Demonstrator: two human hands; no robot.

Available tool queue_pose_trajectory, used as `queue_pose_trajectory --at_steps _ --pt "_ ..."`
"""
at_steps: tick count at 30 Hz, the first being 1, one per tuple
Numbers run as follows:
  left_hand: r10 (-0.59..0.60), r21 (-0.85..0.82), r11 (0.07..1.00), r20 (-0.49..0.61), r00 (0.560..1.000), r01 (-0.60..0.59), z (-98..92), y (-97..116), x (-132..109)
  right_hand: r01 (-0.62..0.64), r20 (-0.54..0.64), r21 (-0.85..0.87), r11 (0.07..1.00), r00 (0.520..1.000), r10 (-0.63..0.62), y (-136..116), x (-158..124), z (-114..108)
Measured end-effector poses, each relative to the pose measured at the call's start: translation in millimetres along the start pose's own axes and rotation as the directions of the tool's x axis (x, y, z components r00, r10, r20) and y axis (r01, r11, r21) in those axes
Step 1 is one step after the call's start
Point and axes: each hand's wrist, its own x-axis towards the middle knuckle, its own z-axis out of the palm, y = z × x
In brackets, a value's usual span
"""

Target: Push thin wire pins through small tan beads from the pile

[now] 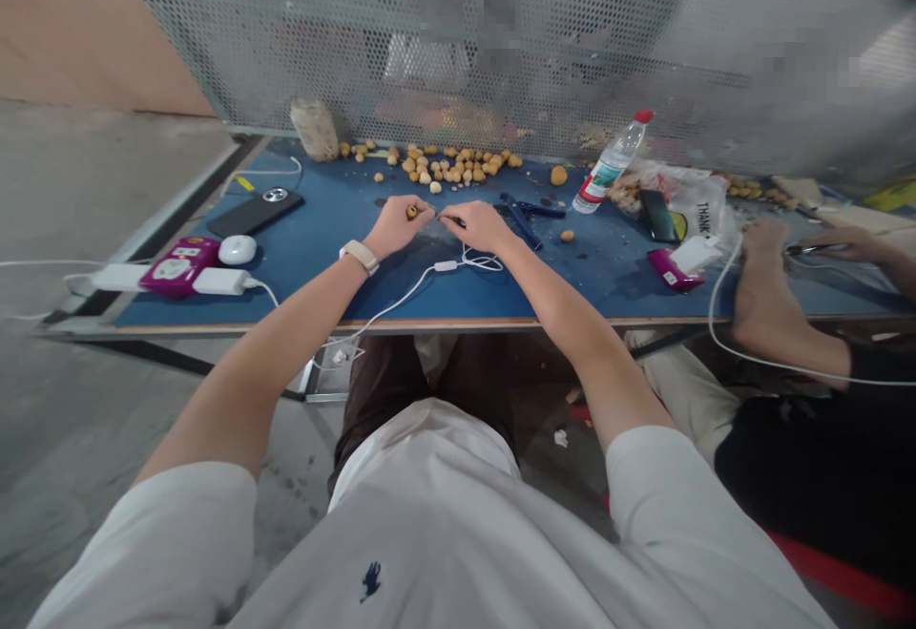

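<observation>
My left hand (398, 226), with a pale band at the wrist, is closed on a small brown round piece (411, 212) that looks like a nut or bead. Close beside it, my right hand (475, 222) pinches a thin dark tool (458, 221), mostly hidden by the fingers. The fingertips of both hands nearly meet over the blue tabletop (329, 271). A white cable (481, 261) with a small inline block (445, 266) runs under my right hand. Blue-handled pliers (526, 223) lie just right of that hand.
Many tan balls (465, 166) lie along the mesh panel (458, 56). A jar (315, 131), phone (256, 212), purple power strip (178, 266) and white case (237, 249) stand left. A bottle (612, 166) and plastic bag (705, 199) stand right, near a co-worker's hands (764, 238).
</observation>
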Motion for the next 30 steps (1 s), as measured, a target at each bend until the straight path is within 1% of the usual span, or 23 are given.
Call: queue_pose_trajectory --at_steps 8,12,16,21,25,27,28,29,30 --pt "-0.006 -0.062 0.998 0.071 0.997 0.01 -5.2 9 -5 -0.007 0.02 0.021 1.0 1.0 0.007 4 -1 2" --pt "-0.02 -0.063 0.998 0.066 0.998 0.024 -3.3 8 -4 -0.001 0.028 0.028 1.0 1.0 0.0 4 0 2" --pt "-0.039 -0.039 0.998 0.056 0.998 0.041 0.8 4 -3 0.01 0.044 -0.015 1.0 0.999 -0.01 4 1 3" --pt "-0.038 -0.053 0.998 0.069 0.997 0.042 3.0 3 -3 0.019 0.049 -0.017 1.0 0.999 -0.018 5 1 5" --pt "-0.003 0.048 0.999 0.076 0.997 0.0 3.6 7 -2 0.015 0.069 0.058 0.998 0.997 -0.019 11 0 3" --pt "0.027 0.098 0.995 0.071 0.997 -0.034 2.1 12 -3 -0.014 0.043 0.103 0.995 0.999 0.009 17 -1 1" --pt "0.05 0.103 0.993 0.088 0.995 -0.059 0.6 16 -4 -0.034 0.018 0.124 0.992 0.999 0.032 19 -1 1" --pt "0.08 0.089 0.992 0.132 0.988 -0.092 -1.3 19 -6 -0.057 -0.006 0.144 0.988 0.998 0.058 22 -2 0" --pt "0.119 0.061 0.989 0.206 0.971 -0.134 -3.4 22 -8 -0.08 -0.021 0.162 0.984 0.996 0.084 24 -2 -1"
